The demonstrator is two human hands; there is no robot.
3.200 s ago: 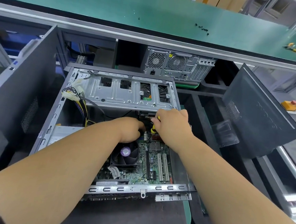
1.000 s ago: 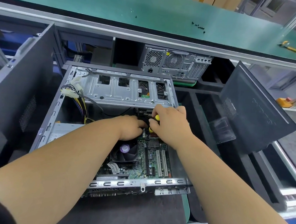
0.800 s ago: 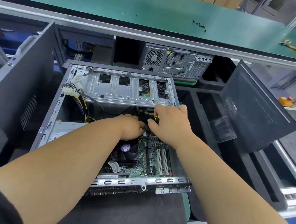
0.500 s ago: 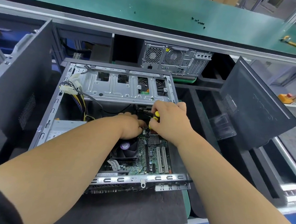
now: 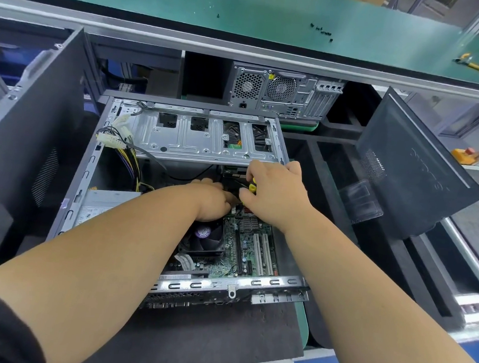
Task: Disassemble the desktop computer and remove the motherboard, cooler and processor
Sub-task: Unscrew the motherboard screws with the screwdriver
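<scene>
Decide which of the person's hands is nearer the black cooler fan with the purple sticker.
Left. The left hand rests just above the black cooler fan with the purple sticker; the right hand, gripping a yellow-handled screwdriver, sits farther right.

Open desktop case on a dark foam-lined work bay, below a green bench.

The dark grey foam pad [image 5: 207,335] carries the opened grey metal computer case [image 5: 89,170], which lies flat on it with its inside facing up. Beyond, the long green-topped bench [image 5: 273,10] with a silver metal edge holds a scatter of small black screws [image 5: 321,31] and, near its right end, a yellow-handled tool [image 5: 477,67], well apart from the screws.
</scene>
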